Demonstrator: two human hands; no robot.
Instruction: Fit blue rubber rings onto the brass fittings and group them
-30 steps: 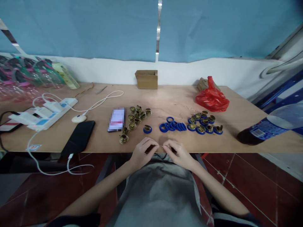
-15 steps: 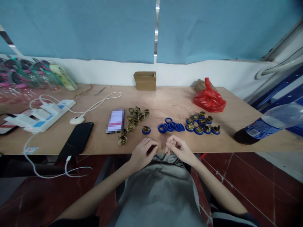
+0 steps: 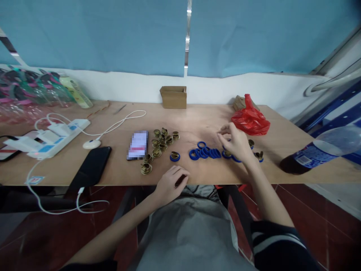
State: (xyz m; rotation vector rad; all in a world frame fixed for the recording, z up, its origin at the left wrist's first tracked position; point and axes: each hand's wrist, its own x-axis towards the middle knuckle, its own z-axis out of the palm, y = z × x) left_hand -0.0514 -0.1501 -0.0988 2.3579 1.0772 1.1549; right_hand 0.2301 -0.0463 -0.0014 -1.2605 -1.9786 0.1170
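My left hand (image 3: 172,183) rests at the front table edge, fingers curled toward the thumb, with nothing visible in it. My right hand (image 3: 235,142) hovers over the right-hand group of brass-coloured round pieces with blue rings, partly hiding them; its thumb and fingers are drawn together, and whatever may be between them is too small to tell. One such ringed piece (image 3: 175,156) lies alone beyond my left hand. Blue rings (image 3: 203,152) lie overlapping in a row in the middle. Left of them sit several brass-coloured pieces (image 3: 162,146) without blue rings.
A lit phone (image 3: 137,145), a dark phone (image 3: 93,165) and a white power strip (image 3: 58,138) with cables lie left. At the back stand a cardboard box (image 3: 174,98) and a red plastic bag (image 3: 250,119). A cola bottle (image 3: 307,156) lies tilted at right; clear bottles (image 3: 34,94) crowd the far left.
My right hand has moved from beside my left hand at the table edge, forward and right, to above the ringed pieces. My left hand has stayed in place.
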